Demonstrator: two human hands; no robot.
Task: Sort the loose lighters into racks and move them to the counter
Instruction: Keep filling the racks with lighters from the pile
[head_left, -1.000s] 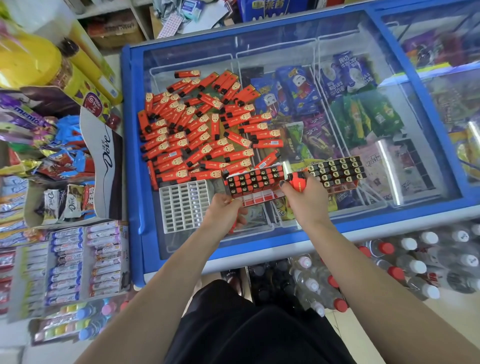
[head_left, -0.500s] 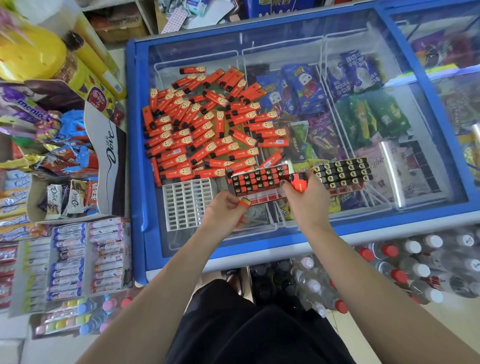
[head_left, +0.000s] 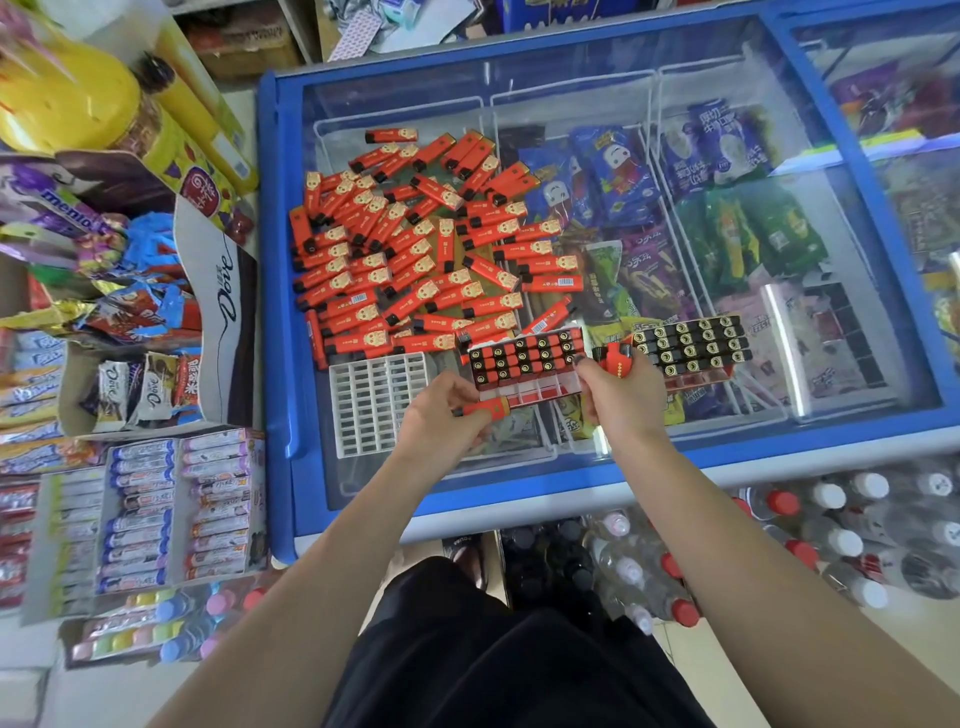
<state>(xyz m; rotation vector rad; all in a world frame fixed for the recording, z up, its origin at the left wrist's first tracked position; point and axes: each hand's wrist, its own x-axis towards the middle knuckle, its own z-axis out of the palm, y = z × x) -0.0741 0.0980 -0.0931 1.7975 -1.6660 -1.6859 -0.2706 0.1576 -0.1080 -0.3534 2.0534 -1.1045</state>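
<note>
Fingers: left hand (head_left: 441, 415) now pinches a lighter (head_left: 483, 407), brought up beside the half-filled rack (head_left: 527, 364) | right hand (head_left: 618, 395) grips another lighter (head_left: 615, 358), steadying rack | loose pile (head_left: 410, 254) remains on freezer lid (head_left: 571, 83) | next: slot into empty row.

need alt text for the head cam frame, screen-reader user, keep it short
A person's left hand holds a red lighter at a partly filled lighter rack steadied by the right hand, which also holds a lighter. They work on a glass-topped freezer, with a pile of loose lighters, an empty white rack and a full rack.
</note>
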